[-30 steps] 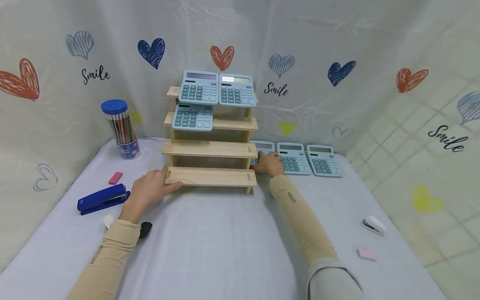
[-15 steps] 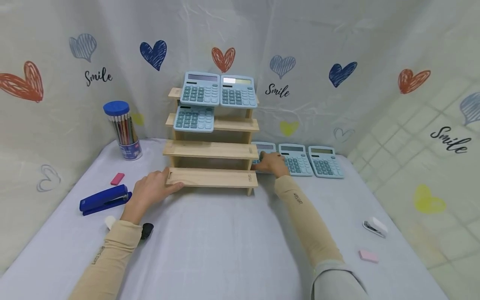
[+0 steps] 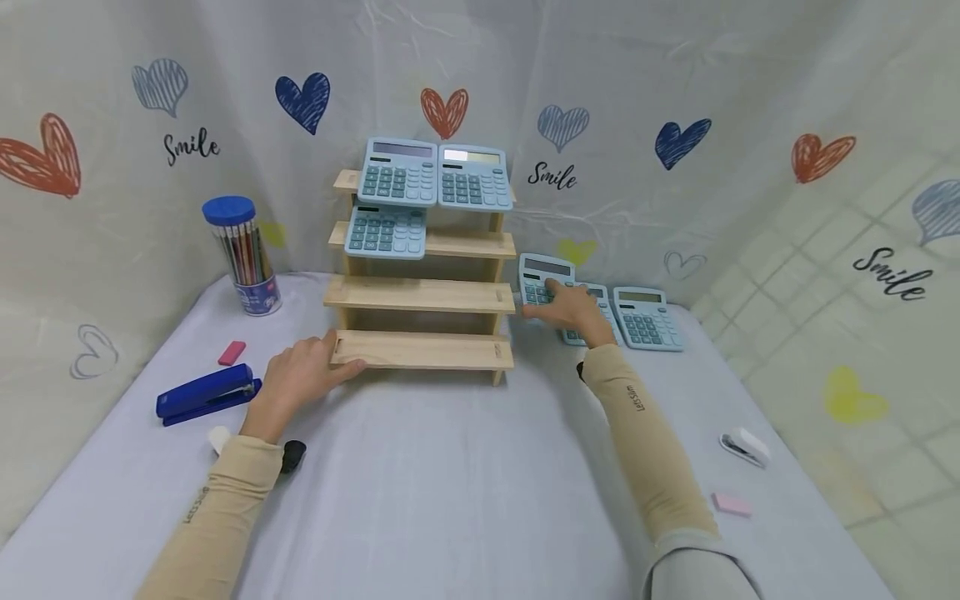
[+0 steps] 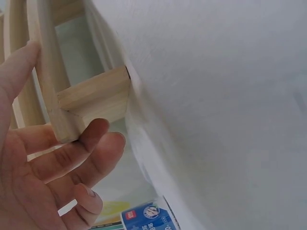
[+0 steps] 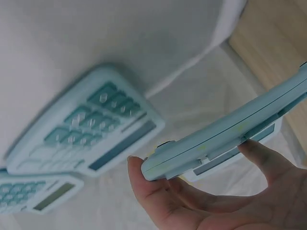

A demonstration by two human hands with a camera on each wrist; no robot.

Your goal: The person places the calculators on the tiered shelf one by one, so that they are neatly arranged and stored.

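A tiered wooden display rack [image 3: 420,295] stands at the back, with two light-blue calculators on its top tier and one calculator [image 3: 385,233] on the tier below. My left hand [image 3: 296,379] grips the left end of the lowest board; in the left wrist view its thumb and fingers lie around the board's corner [image 4: 67,122]. Right of the rack, my right hand [image 3: 573,310] holds another light-blue calculator [image 3: 534,287] by its edges, raised and tilted. The right wrist view shows this calculator [image 5: 230,124] nearly edge-on between thumb and fingers.
Two calculators lie right of the rack, one partly behind my right hand, the other calculator [image 3: 647,318] farther right. At left are a pencil tub [image 3: 243,258], a red eraser [image 3: 232,353] and a blue stapler [image 3: 206,393]. A white stapler [image 3: 745,447] and pink eraser [image 3: 731,504] lie at right.
My right hand has lifted the calculator beside the rack and moved it up and to the right, over its neighbour's edge. The left hand stays on the rack.
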